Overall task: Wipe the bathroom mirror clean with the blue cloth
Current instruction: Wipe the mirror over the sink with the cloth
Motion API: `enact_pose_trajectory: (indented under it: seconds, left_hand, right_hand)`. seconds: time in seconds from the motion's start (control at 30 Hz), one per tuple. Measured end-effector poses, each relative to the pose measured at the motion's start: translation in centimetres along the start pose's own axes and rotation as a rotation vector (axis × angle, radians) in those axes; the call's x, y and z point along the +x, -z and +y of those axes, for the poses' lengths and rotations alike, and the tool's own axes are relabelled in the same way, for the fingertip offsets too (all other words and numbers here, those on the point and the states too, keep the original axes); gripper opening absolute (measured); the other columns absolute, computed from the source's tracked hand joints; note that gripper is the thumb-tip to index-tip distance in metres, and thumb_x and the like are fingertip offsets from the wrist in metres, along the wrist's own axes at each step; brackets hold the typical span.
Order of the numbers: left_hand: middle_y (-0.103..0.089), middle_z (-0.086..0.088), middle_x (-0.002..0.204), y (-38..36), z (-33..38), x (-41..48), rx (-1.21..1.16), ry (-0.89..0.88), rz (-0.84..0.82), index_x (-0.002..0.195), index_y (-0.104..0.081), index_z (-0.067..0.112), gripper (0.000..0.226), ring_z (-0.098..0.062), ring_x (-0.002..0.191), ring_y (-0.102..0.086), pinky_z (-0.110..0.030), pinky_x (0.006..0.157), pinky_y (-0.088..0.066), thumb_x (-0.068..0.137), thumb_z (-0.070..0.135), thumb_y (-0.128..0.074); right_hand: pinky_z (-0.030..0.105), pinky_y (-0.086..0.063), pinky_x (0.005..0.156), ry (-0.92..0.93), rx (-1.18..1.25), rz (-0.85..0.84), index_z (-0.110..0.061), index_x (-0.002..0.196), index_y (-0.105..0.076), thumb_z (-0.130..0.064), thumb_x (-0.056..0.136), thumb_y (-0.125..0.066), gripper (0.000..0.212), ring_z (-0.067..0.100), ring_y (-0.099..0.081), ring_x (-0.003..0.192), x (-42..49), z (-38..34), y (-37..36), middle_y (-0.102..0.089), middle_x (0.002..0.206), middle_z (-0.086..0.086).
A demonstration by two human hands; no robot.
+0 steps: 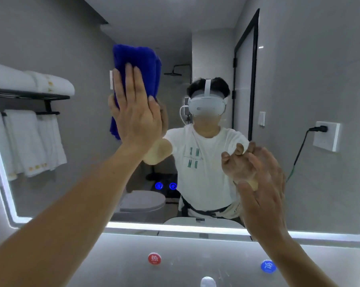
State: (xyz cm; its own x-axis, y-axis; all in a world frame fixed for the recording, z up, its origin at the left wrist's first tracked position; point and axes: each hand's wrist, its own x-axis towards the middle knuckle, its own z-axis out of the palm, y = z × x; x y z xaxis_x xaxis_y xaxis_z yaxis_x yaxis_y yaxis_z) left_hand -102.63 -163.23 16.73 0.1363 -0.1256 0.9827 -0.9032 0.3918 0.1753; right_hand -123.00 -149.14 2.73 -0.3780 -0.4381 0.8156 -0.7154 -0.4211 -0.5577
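1. Mirror [299, 79]: a wide wall mirror with rounded corners, bordered by a glowing white light strip [175, 226] along its lower and side edges.
2. Blue cloth [137, 59]: folded and held flat against the upper left-centre of the glass, with a loose edge hanging below the palm.
3. Left hand [137, 112]: arm outstretched, palm pressing on the cloth. The fingers [139, 79] are straight and close together, and the thumb lies along the cloth's right edge.
4. Right hand [264, 195]: raised near the lower right of the glass and holding nothing, its fingers loosely bent and slightly spread. Whether the tips touch the glass cannot be told.
5. Two small blue lit buttons [158, 186], low on the glass.
6. Reflected room: grey walls, white towels [29, 137] on and under a black rack [29, 96], a shower head [173, 73], a black-framed door [245, 79], a toilet [141, 201], and a wall socket [326, 135] with a plug in it.
7. Wall below the mirror [112, 255]: a round red label [154, 258] and a round blue label [268, 266].
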Motion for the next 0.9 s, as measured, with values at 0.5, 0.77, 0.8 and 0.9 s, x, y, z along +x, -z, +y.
enact_pose_trajectory:
  seconds: [0.5,0.77,0.8,0.9]
  left_hand:
    - [-0.040,-0.019,0.151,-0.8,-2.2,-19.5,0.078,-0.023,-0.195,0.149,-0.028,0.004,0.057,-0.038,0.142,-0.028,-0.056,0.108,-0.032,0.102,0.036,-0.026]
    - [-0.016,-0.006,0.164,-0.1,2.0,0.3,-0.009,0.170,0.025,0.156,-0.017,0.010,0.061,-0.030,0.151,-0.012,-0.052,0.117,-0.021,0.099,0.031,-0.026]
    - [-0.014,-0.005,0.164,-0.2,2.6,2.9,-0.006,0.181,0.038,0.156,-0.015,0.011,0.062,-0.029,0.151,-0.010,-0.052,0.118,-0.020,0.098,0.031,-0.026]
    - [-0.014,-0.003,0.164,-0.2,3.8,7.5,0.006,0.239,0.074,0.157,-0.015,0.014,0.061,-0.028,0.151,-0.010,-0.050,0.119,-0.018,0.098,0.031,-0.021]
  right_hand:
    - [0.059,-0.032,0.111,0.059,0.010,-0.030,-0.028,0.138,-0.048,-0.027,0.080,-0.042,0.058,0.019,-0.026,0.144,-1.4,0.1,-0.5,-0.027,0.155,-0.008]
    - [0.056,-0.031,0.112,0.062,-0.003,-0.041,-0.032,0.137,-0.048,-0.031,0.080,-0.040,0.057,0.021,-0.027,0.144,-1.0,0.3,-0.8,-0.029,0.156,-0.003]
    - [0.057,-0.031,0.112,0.069,0.003,-0.043,-0.036,0.136,-0.045,-0.033,0.080,-0.038,0.057,0.020,-0.027,0.144,-1.0,0.3,-1.0,-0.029,0.157,-0.004]
    - [0.060,-0.031,0.111,0.033,0.008,-0.030,-0.030,0.135,-0.050,-0.037,0.079,-0.035,0.058,0.021,-0.025,0.145,-0.8,0.8,-1.1,-0.029,0.156,-0.005]
